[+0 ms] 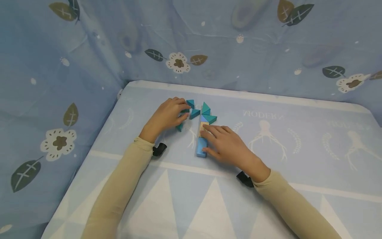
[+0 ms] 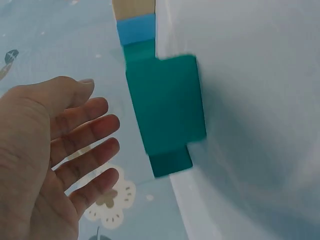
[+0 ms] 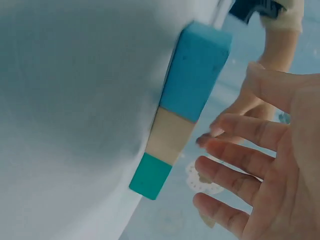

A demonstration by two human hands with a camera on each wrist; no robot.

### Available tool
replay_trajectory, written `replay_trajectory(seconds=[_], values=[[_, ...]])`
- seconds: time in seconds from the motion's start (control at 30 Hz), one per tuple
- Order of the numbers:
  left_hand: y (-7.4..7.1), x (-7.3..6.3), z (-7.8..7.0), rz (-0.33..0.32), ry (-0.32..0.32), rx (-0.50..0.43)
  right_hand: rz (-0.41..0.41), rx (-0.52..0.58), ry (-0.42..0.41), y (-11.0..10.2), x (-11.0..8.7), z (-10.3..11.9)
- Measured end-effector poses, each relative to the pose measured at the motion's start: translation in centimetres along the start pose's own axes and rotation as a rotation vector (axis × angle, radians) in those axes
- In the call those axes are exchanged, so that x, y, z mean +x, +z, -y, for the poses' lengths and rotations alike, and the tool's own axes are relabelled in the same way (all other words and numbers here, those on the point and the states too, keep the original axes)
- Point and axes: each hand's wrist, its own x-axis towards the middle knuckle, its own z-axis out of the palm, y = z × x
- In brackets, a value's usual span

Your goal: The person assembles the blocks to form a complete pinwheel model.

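Note:
A short column of wooden blocks stretches away from me on the cloth. Its near end is a blue block (image 1: 201, 147), followed by a plain wood-coloured block (image 3: 170, 135). At the far end are a teal triangular block (image 1: 206, 109) and another teal triangle (image 1: 211, 119). My right hand (image 1: 226, 146) lies along the column's right side, fingers spread; whether they touch is unclear. Left of the column, my left hand (image 1: 168, 114) is over loose teal pieces, among them one triangle (image 1: 195, 114) and another triangle (image 1: 190, 103). Both wrist views show nothing in either palm.
A pale blue patterned cloth (image 1: 298, 132) covers the table, and a flowered blue curtain (image 1: 238, 59) hangs behind and to the left. Dark wrist-worn pieces show under each wrist, one by the left (image 1: 159, 149) and one by the right (image 1: 245, 179).

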Motion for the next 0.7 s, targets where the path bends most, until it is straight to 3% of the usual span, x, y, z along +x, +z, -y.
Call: replay_trajectory(seconds=[0.23, 0.5, 0.7], values=[[0.6, 1.2, -0.3, 0.027, -0.028, -0.007, 0.041, -0.033, -0.028, 0.3, -0.4, 0.8], [0.5, 1.3, 0.9, -0.020, -0.070, -0.015, 0.036, -0.019, -0.045, 1.1, -0.2, 1.0], [1.0, 1.8, 1.7, -0.005, -0.094, -0.013, 0.030, 0.010, -0.037, 1.0, -0.4, 0.6]])
